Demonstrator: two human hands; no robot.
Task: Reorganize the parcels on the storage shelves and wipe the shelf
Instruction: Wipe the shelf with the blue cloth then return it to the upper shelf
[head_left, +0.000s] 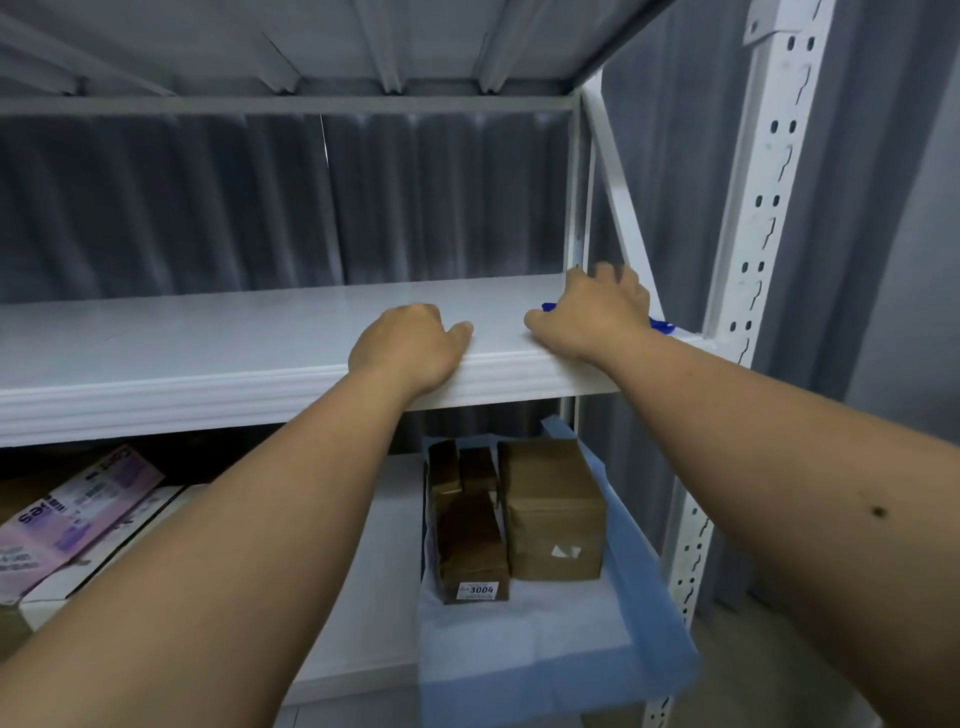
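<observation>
Both hands rest on the white metal shelf board (234, 332), the landmark here. The left hand (410, 348) sits on the board's front edge, fingers curled under, thumb out along the surface, its grip holding nothing visible. The right hand (597, 312) lies flat at the board's right end, its grip wide, fingers pressing down a dark blue cloth (660, 325) that peeks out beneath them. Below the board, on a pale blue sheet (545, 654), stand brown cardboard parcels (553, 514). Below the board's left part lies a purple printed box (67, 509).
</observation>
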